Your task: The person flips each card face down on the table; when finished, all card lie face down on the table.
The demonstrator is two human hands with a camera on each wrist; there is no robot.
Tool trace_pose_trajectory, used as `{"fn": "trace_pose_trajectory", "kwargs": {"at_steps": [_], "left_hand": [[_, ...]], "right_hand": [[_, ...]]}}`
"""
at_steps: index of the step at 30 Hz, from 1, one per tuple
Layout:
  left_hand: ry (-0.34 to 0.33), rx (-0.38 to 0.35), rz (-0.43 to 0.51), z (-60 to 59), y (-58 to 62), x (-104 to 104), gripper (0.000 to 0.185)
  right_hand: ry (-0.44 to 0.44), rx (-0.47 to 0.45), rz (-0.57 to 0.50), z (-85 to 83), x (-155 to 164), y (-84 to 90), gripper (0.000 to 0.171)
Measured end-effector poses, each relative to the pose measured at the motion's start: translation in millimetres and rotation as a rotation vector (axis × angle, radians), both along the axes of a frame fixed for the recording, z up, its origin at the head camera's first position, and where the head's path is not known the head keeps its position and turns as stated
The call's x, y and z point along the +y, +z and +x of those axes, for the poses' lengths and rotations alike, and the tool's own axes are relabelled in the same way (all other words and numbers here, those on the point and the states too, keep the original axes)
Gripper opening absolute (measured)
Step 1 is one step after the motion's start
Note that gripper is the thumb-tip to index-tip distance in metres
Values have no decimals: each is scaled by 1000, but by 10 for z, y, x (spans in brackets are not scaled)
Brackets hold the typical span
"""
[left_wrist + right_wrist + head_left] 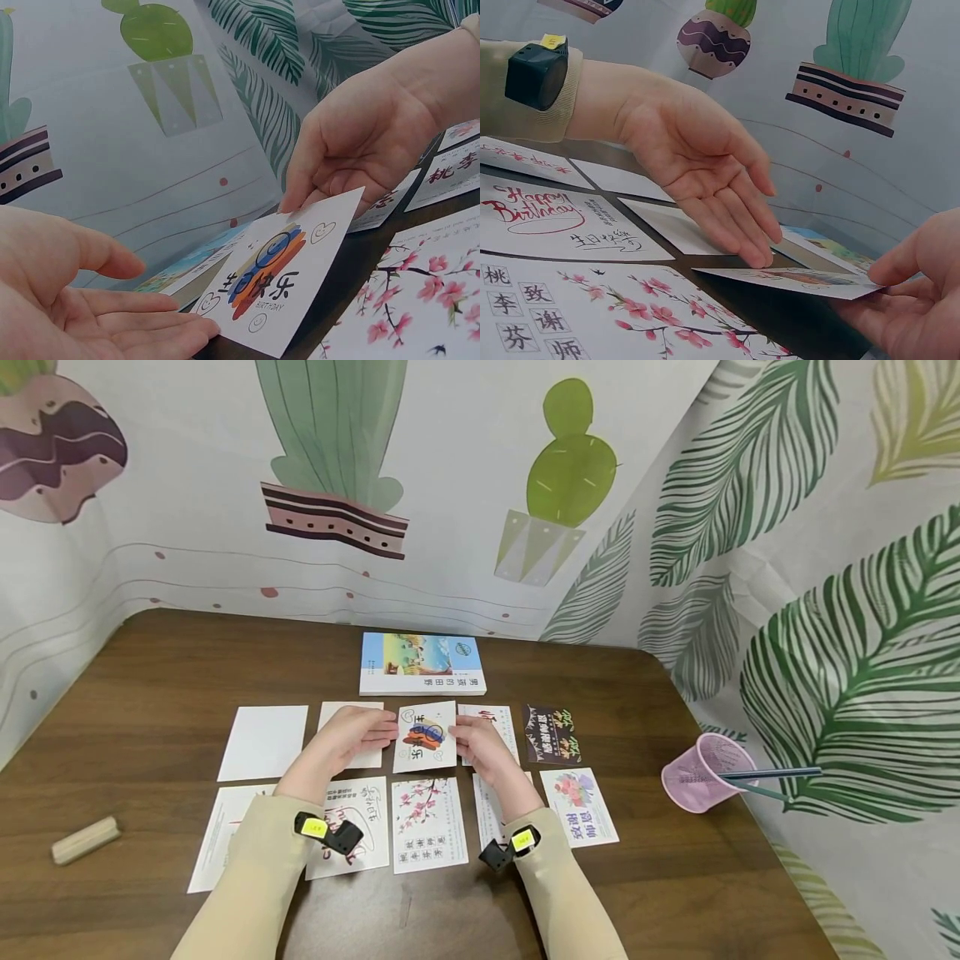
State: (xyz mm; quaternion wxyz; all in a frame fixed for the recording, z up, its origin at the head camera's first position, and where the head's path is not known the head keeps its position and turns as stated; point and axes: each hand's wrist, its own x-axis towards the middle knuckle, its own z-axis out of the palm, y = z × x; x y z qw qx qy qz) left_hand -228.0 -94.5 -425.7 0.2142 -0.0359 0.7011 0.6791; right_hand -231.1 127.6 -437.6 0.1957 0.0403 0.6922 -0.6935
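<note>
A white birthday card (424, 737) with a blue, orange and red design is lifted a little off the brown table (150, 677), in the middle of the far row of cards. My right hand (463, 740) pinches its right edge between thumb and fingers; the right wrist view shows that hand (911, 300) gripping the card (795, 279). My left hand (378, 732) lies open, palm up, its straight fingertips touching the card's left edge. From the left wrist camera the left hand (112, 315) meets the corner of the card (277, 277), and the right hand (360, 150) holds the far corner.
Several cards lie in two rows, among them a blank white one (264, 742), a dark one (551, 735) and a cherry-blossom one (427, 822). A book (422, 664) lies behind them. A pink basket (701, 772) with pens lies tipped at the right edge, a wooden block (86, 840) at the left.
</note>
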Motion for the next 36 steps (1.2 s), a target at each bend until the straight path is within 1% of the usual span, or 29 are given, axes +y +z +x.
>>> {"fn": "trace_pose_trajectory", "kwargs": {"at_steps": [2,5,8,11,15,17,19,23,26,32,36], "left_hand": [[-3,2,-1,6,11,6,47],[-5,11,13,22,47,28,48],[-10,32,19,46,108,70,48],[-13,59,-5,70,175,113,48],[15,77,-26,96,240,151,48],[23,87,-14,105,259,166,48],[19,96,10,111,270,189,47],[-30,105,78,128,290,265,46],[-59,102,106,142,295,328,45],[-61,98,136,163,284,391,45],[-69,100,134,167,298,392,46]], "right_hand": [[-1,2,4,5,1,-5,54],[-25,5,3,17,-6,9,52],[-57,18,-13,15,-11,29,48],[-75,37,-41,7,-15,66,42],[-92,45,-58,-4,-12,109,41],[-100,40,-59,-3,-11,123,42],[-99,42,-59,3,-10,130,42],[-76,63,-72,18,-21,145,40],[-63,82,-80,29,-33,162,40],[-73,74,-78,49,-53,195,42],[-81,63,-79,68,-70,220,50]]}}
